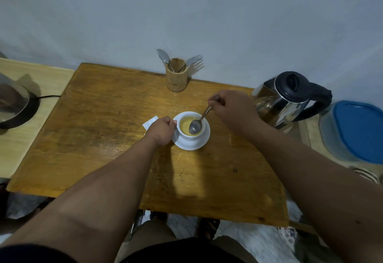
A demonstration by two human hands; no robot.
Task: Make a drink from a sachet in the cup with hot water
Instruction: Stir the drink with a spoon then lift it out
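Note:
A white cup (191, 136) holding yellowish liquid stands on a white saucer (202, 143) near the middle of the wooden table (103, 138). My left hand (160, 131) grips the cup's handle on its left side. My right hand (232, 110) pinches the handle of a metal spoon (196, 124), whose bowl sits in the liquid. A white sachet (150, 122) lies flat on the table just behind my left hand, partly hidden by it.
A steel kettle (284, 101) with a black lid and handle stands at the table's right edge. A wooden cutlery holder (176, 76) with spoons and a fork is at the back. A blue-lidded container (356, 132) sits far right, a pot on a hotplate (12, 105) far left.

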